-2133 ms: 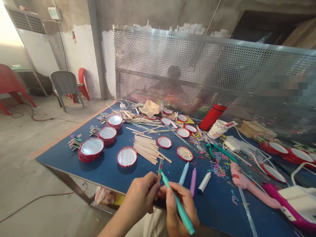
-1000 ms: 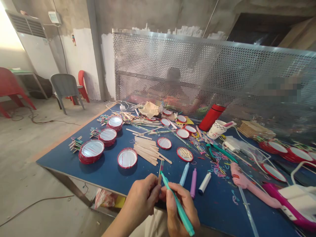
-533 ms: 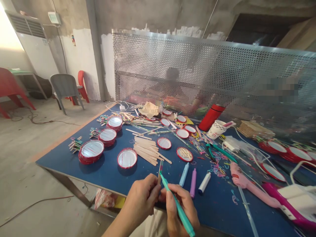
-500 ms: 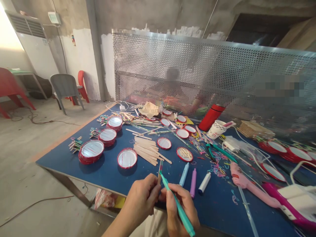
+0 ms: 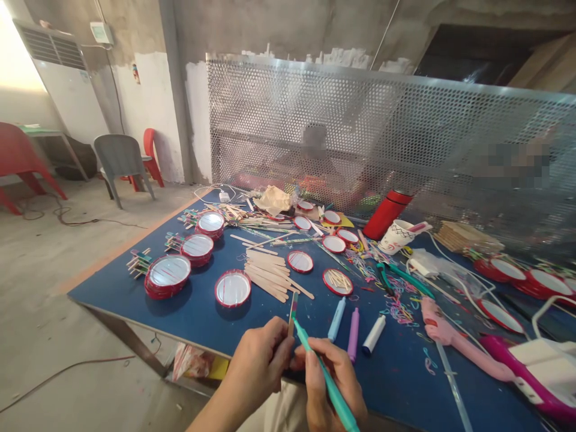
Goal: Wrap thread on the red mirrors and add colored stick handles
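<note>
Between the thumb and fingers of my left hand (image 5: 265,354) stands a wooden craft stick (image 5: 291,327), its upper end coloured. My right hand (image 5: 333,375) grips a teal marker (image 5: 330,387) like a pen, the tip touching the stick's coloured part. Just past my hands lie a light blue marker (image 5: 336,319), a purple marker (image 5: 353,336) and a white marker with a dark blue end (image 5: 374,335). Behind the stick, plain craft sticks (image 5: 266,273) are heaped on the blue table (image 5: 193,321).
Red-rimmed discs (image 5: 168,273) with sticks attached are stacked at left. A red-rimmed lid (image 5: 338,281) holds short wooden pieces. On the right are a pink glue gun (image 5: 463,342), teal-handled pliers (image 5: 407,279), a paper cup (image 5: 396,237) and a red bottle (image 5: 387,215). A perforated metal panel (image 5: 342,120) stands behind.
The marker tip has shifted very slightly down along the stick. Both hands keep their hold, and the view has moved a little.
</note>
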A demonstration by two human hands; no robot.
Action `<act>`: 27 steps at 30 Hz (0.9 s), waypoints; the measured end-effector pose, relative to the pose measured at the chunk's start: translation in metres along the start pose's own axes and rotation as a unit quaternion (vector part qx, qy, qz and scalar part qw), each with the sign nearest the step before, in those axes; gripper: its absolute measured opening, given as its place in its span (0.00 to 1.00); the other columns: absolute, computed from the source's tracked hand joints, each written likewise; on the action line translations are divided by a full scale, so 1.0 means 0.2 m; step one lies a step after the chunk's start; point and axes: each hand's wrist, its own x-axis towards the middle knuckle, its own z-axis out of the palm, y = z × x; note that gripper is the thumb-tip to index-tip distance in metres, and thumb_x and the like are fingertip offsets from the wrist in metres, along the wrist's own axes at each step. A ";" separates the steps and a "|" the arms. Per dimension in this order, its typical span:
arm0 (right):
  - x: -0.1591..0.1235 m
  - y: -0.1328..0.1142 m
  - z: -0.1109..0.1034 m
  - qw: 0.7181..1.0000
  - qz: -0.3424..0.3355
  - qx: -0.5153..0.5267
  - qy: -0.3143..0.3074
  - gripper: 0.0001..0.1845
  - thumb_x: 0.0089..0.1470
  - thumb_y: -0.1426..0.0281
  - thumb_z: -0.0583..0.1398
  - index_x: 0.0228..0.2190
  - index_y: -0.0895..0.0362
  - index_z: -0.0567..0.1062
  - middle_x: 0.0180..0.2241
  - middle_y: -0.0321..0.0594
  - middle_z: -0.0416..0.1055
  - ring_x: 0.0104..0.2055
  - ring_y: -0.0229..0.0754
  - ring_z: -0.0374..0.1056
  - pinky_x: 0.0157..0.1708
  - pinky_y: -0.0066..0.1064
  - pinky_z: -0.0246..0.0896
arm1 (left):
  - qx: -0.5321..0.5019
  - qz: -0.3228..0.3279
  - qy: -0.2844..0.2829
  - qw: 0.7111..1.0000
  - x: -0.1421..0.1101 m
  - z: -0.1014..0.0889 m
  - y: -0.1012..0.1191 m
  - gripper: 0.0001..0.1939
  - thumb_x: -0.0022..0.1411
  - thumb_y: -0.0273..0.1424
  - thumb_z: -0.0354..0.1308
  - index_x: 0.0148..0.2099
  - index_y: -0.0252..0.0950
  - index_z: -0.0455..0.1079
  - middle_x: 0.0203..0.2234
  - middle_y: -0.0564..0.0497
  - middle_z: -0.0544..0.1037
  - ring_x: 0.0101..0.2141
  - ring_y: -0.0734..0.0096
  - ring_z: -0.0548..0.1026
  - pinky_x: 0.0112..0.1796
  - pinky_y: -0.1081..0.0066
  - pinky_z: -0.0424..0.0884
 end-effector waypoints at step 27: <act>0.02 -0.05 0.02 1.000 0.007 0.026 0.003 0.09 0.64 0.64 0.62 0.38 0.55 0.79 0.27 0.36 0.76 0.25 0.39 0.73 0.26 0.29 0.70 | -0.007 -0.001 -0.018 1.000 0.00 0.00 0.01 0.10 0.68 0.32 0.46 0.31 0.42 0.55 0.21 0.57 0.70 0.18 0.74 0.70 0.22 0.76 0.59</act>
